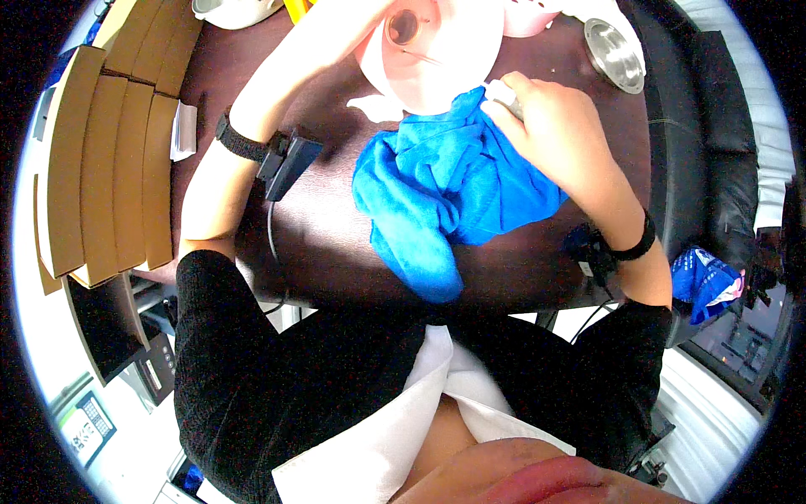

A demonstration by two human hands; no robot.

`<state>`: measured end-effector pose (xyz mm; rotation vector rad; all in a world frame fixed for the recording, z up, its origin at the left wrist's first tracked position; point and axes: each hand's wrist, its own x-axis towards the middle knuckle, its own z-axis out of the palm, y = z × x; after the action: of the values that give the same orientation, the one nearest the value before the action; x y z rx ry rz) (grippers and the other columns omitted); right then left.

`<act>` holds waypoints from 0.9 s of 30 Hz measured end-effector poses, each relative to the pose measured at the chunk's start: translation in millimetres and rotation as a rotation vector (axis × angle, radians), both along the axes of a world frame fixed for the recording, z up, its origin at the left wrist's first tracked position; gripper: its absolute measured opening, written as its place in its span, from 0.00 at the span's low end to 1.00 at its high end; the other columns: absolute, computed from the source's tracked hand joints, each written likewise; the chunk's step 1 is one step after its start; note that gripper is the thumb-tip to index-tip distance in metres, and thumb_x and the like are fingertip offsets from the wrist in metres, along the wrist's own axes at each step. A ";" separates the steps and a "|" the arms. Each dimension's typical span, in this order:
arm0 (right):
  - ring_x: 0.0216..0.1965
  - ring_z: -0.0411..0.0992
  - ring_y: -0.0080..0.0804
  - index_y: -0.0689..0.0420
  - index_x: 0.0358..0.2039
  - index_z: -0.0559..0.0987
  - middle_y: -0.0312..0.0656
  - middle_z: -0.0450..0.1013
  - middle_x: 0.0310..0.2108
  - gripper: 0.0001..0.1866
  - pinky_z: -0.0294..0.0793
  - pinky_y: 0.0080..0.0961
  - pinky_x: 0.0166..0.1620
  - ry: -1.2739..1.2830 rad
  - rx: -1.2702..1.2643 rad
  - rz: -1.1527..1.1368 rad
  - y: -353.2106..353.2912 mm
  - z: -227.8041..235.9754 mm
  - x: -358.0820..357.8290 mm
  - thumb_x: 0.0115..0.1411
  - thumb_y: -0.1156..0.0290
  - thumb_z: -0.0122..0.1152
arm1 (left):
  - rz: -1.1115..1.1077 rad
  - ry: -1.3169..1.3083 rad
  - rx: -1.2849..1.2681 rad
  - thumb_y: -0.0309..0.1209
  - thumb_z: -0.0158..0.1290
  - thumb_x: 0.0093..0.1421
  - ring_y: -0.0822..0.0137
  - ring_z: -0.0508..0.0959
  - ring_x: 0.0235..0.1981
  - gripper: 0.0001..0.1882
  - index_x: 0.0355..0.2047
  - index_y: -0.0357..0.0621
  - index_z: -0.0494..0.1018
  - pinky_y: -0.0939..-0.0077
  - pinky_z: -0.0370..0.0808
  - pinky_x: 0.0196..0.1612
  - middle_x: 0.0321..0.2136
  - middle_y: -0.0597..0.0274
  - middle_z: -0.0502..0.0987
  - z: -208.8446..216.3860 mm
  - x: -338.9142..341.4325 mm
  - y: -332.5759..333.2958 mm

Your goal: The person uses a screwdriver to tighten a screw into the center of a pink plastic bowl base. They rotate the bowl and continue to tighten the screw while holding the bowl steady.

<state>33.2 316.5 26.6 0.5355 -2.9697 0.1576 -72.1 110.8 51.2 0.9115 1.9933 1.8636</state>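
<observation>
My left hand (367,18) reaches up to the top edge, beside a pale pink basin (457,59); its fingers are cut off or washed out by glare. A small round, brownish see-through object (403,28) shows inside the basin. To the right of the basin's near rim, my right hand (558,118) is closed, thumb and fingers round a small pale object (502,94) whose kind I cannot make out. A bunched blue towel (453,181) lies on the dark table just under and left of that hand, touching it, with one end hanging toward the near edge.
A shiny metal bowl (620,57) tilts at the far right, near a pink item (529,15). Crumpled white tissue (378,107) lies by the basin. At the far left stands a white bowl (235,12). Cardboard boxes (113,168) line the left side; a black seat (697,126) is at right.
</observation>
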 end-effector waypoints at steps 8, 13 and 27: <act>0.12 0.66 0.31 0.61 0.19 0.71 0.39 0.66 0.11 0.21 0.65 0.29 0.18 -0.619 -0.600 -0.118 20.8 1.0 -18.6 0.59 0.55 0.48 | -0.047 0.096 -0.046 0.39 0.42 0.61 0.69 0.70 0.44 0.23 0.49 0.31 0.64 0.79 0.67 0.46 0.42 0.55 0.71 2.1 -6.6 -5.7; 0.14 0.68 0.26 0.60 0.20 0.71 0.37 0.67 0.14 0.20 0.67 0.23 0.19 -0.686 -0.500 -0.023 29.2 12.5 -31.4 0.59 0.56 0.48 | 0.052 0.073 -0.165 0.42 0.43 0.60 0.67 0.71 0.42 0.25 0.48 0.30 0.64 0.79 0.67 0.44 0.40 0.52 0.72 15.4 9.4 -5.1; 0.19 0.72 0.45 0.59 0.24 0.72 0.49 0.69 0.16 0.13 0.70 0.35 0.19 0.235 0.110 0.215 7.1 20.4 -17.8 0.57 0.63 0.47 | 0.075 0.136 -0.155 0.42 0.42 0.60 0.67 0.70 0.43 0.25 0.47 0.31 0.64 0.77 0.66 0.45 0.39 0.52 0.72 -0.4 -7.7 -6.6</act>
<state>15.4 323.6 47.0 0.8255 -2.6995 -0.0475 -79.8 104.2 50.8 0.9541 2.2461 1.6967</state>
